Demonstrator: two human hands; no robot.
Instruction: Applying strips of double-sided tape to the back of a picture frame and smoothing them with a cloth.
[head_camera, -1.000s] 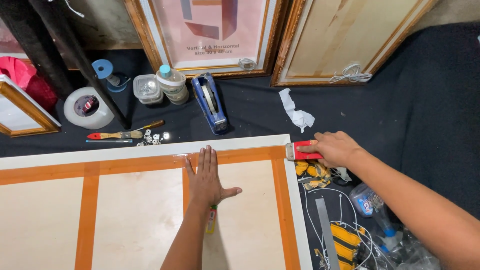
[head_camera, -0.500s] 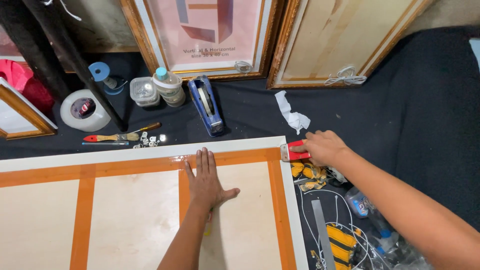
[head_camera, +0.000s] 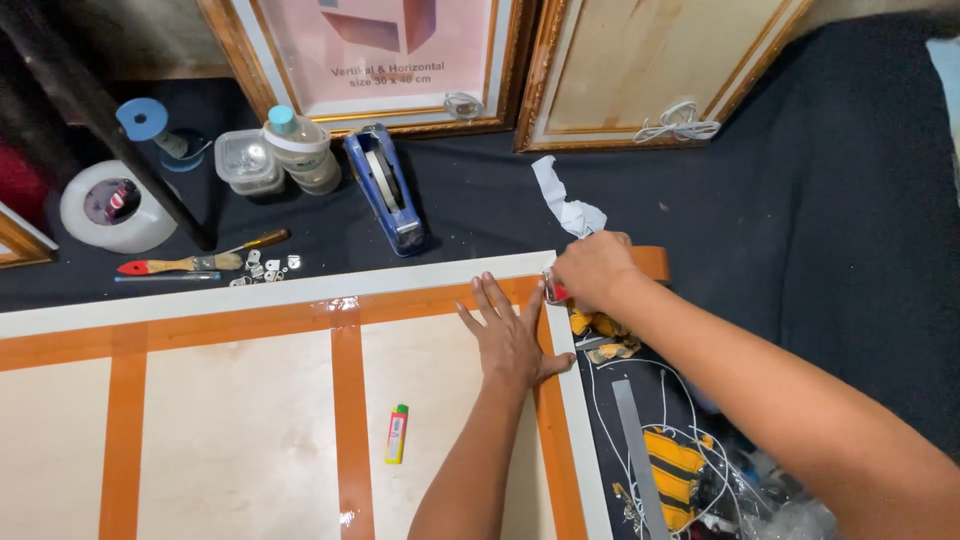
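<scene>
The left hand (head_camera: 513, 340) lies flat, fingers apart, on the board (head_camera: 250, 400); the right hand (head_camera: 592, 270) has fingers clamped on a red-handled tool (head_camera: 553, 291) at the board's corner.

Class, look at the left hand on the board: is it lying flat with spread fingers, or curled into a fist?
Flat and spread. The left hand lies palm-down on the board, its fingers fanned out over the orange tape.
</scene>
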